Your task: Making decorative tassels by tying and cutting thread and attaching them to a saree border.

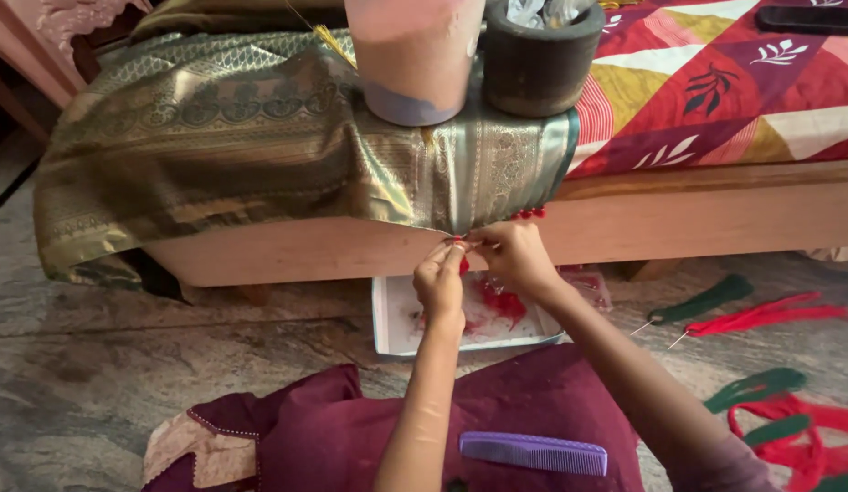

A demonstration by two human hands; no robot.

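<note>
A: Item one: green and gold brocade cloth (260, 137), draped over the edge of the bed (697, 219), its hem hanging down the wooden side. We weigh it down with a pinkish tumbler (415, 55) and a dark stone mortar (540, 55).

B: Item two: our hands. The left hand (439, 282) is pinched closed on a bit of red thread (463, 264) right at the hem; the right hand (515, 255) is closed too, fingertips meeting the left at the same spot. A few red tassel knots (527, 214) already hang along the edge just to the right.

A: Item three: shallow white tray (387, 319) on the floor below our hands, with loose red thread in it.

B: Item four: purple comb (533, 453) on our maroon lap; green and red thread bundles (761, 314) on the floor to the right, well apart.

A: Handling note, as we judge it: we keep the hem taut against the weights, pinch close to the edge, and match the knot to the finished ones beside it.

B: And we pull gently, since the cloth looks slippery and the weights could shift.
</note>
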